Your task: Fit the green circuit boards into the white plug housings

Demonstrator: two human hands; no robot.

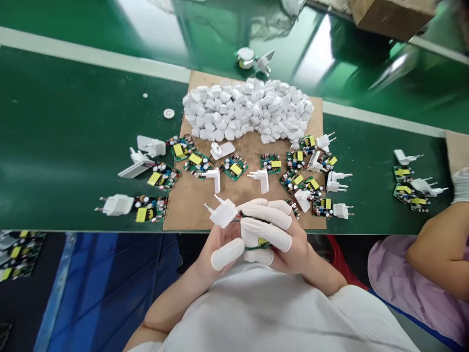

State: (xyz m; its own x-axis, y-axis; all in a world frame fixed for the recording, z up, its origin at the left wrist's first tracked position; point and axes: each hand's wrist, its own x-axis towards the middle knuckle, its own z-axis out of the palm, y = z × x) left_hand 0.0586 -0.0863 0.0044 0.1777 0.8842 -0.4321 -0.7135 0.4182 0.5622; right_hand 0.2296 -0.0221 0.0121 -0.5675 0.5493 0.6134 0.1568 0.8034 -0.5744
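White finger cots cover several of my fingertips. Close to my body, at the table's front edge, both hands are closed around a small green circuit board [262,241] with a yellow part on it. My left hand [220,247] grips from the left, its thumb lying along the near side. My right hand [284,234] wraps over the board from the right and hides most of it. A white two-pin plug piece [223,212], apparently wired to this board, sticks out above my left hand with its pins pointing up and left.
A heap of small white pieces [249,110] lies on a brown cardboard sheet [242,195]. Circuit boards [234,167] with plug pieces [117,205] lie around both sides. A round white part [169,113] sits left. A co-worker's arm [439,239] is at right, near more boards [403,190].
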